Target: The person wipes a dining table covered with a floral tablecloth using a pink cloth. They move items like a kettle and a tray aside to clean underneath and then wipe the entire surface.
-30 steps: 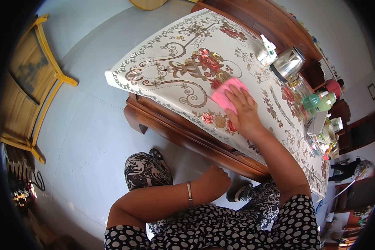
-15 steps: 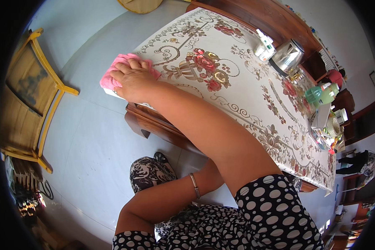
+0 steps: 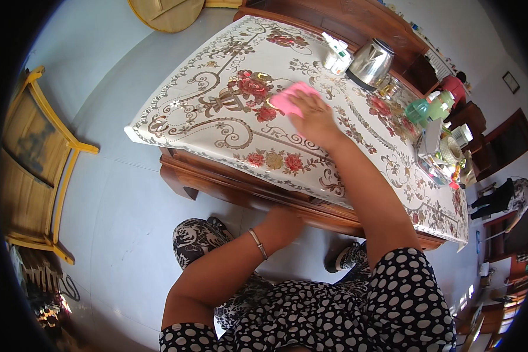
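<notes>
My right hand (image 3: 314,120) lies over a folded pink cloth (image 3: 292,101), pressing it against a white tablecloth (image 3: 176,126) with red flowers and brown scrolls. The cloth sits beside a printed bunch of roses near the table's middle. Lower down, my left hand (image 3: 284,226) hangs by the front edge of the dark wooden table (image 3: 229,188), with a silver bangle (image 3: 257,243) on its wrist. Its fingers are blurred and turned away, and I see nothing in it.
Toward the back right stand a white bottle (image 3: 337,56), a steel electric kettle (image 3: 371,63), green bottles (image 3: 419,110) and a tray of small items (image 3: 433,170). A yellow wooden chair (image 3: 38,167) is on the left. Another person (image 3: 504,199) stands far right.
My right hand has swept the pink cloth from the table's left corner rightward to the middle. The left hand, earlier hidden behind the right arm, now shows. The view has shifted slightly.
</notes>
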A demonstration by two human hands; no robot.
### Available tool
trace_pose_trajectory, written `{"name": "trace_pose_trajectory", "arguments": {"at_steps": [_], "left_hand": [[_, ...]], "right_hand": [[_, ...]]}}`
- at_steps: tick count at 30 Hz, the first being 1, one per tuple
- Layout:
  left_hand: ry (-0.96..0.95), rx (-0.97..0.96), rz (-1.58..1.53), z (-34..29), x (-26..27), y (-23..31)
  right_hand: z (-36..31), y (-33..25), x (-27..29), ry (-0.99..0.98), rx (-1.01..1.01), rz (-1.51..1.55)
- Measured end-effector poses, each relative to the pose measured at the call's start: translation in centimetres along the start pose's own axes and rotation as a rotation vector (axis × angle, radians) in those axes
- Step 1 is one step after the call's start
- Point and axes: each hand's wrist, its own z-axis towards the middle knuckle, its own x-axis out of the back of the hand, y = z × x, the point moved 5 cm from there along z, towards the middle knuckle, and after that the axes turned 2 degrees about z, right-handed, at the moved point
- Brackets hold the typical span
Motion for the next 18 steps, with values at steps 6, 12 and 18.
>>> {"name": "trace_pose_trajectory", "arguments": {"at_steps": [6,12,18], "left_hand": [[0.072,-0.028,0.050,-0.8,2.2,1.5],[-0.093,-0.058,0.013,-2.3,1.1,2.6],[-0.097,-0.090,-0.055,-3.1,1.0,3.7]], "right_hand": [[-17.2,15.2,4.8,0.262,-0.145,-0.107],[-29.6,18.8,9.3,0.226,-0.419,-0.167],[-24.5,18.6,7.7,0.171,-0.482,-0.179]]}}
